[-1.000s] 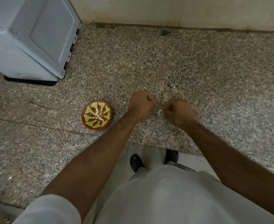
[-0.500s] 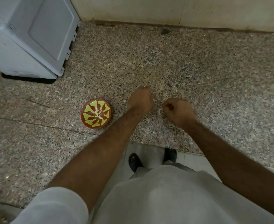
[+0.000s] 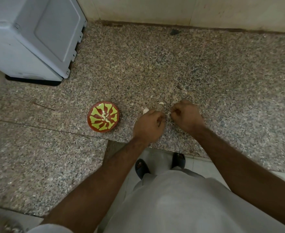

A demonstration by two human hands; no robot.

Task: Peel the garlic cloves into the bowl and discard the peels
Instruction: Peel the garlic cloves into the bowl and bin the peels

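A red bowl (image 3: 103, 118) with a yellow-green pattern sits on the speckled granite counter (image 3: 222, 78); a few peeled cloves (image 3: 105, 117) lie in its middle. My left hand (image 3: 149, 126) and my right hand (image 3: 187, 116) are side by side to the bowl's right, fingers curled, knuckles nearly touching. Between the fingertips a small pale garlic clove (image 3: 167, 113) shows, pinched from both sides; most of it is hidden. Two loose cloves lie just beyond the hands, one (image 3: 161, 103) farther off and one (image 3: 145, 110) at my left knuckles.
A grey-white appliance (image 3: 34, 39) stands at the back left of the counter. A tiled wall (image 3: 172, 9) closes the back. The counter's front edge (image 3: 155, 147) runs just below my wrists, with my sandalled feet (image 3: 141, 167) on the floor underneath.
My left hand has drawn back toward me from its reach forward and now meets the right hand. Two loose cloves beyond it have come into sight. The right hand has barely moved.
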